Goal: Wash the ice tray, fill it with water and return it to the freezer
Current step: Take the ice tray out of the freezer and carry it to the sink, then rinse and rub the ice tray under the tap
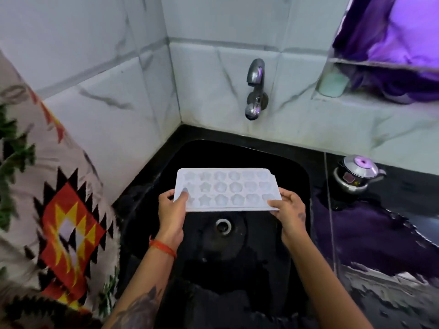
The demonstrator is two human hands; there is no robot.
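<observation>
A white ice tray [226, 189] with star- and heart-shaped cells is held level over the black sink [299, 176], cells facing up. My left hand [172, 211] grips its left end, thumb lying on top in a cell. My right hand [288, 210] grips its right front corner, thumb on the tray's top face. A metal tap [255, 87] sticks out of the tiled wall above and behind the tray; no water runs from it. The sink's round drain [223, 226] shows just below the tray's front edge.
A patterned cloth [61, 210] hangs close on the left. A small steel pot with a lid [357, 174] stands on the dark wet counter [380, 233] to the right. A soap bar [333, 84] lies on the window ledge beside purple fabric [392, 43].
</observation>
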